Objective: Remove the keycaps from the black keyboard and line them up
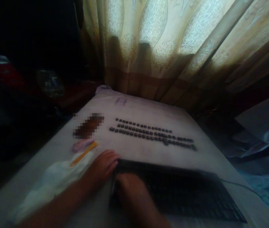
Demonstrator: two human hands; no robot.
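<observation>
A black keyboard [179, 186] lies at the front of the cloth-covered surface, its upper keys apparently missing and its lower rows dim. My left hand [106, 162] has its fingers pressed together at the keyboard's upper left corner, gripping that edge. Over the left end of the keyboard is my right hand [129, 188], fingers curled down; blur and shadow hide what is between them. Beyond the keyboard, loose black keycaps [139, 130] are laid out in three rows.
Left of my hands lie an orange flat stick [84, 154], a whitish crumpled cloth or bag [53, 177] and a pinkish item [82, 145]. A pixelated brown patch [89, 125] is beyond them. A cable [241, 185] runs off right. Curtains [148, 53] hang behind.
</observation>
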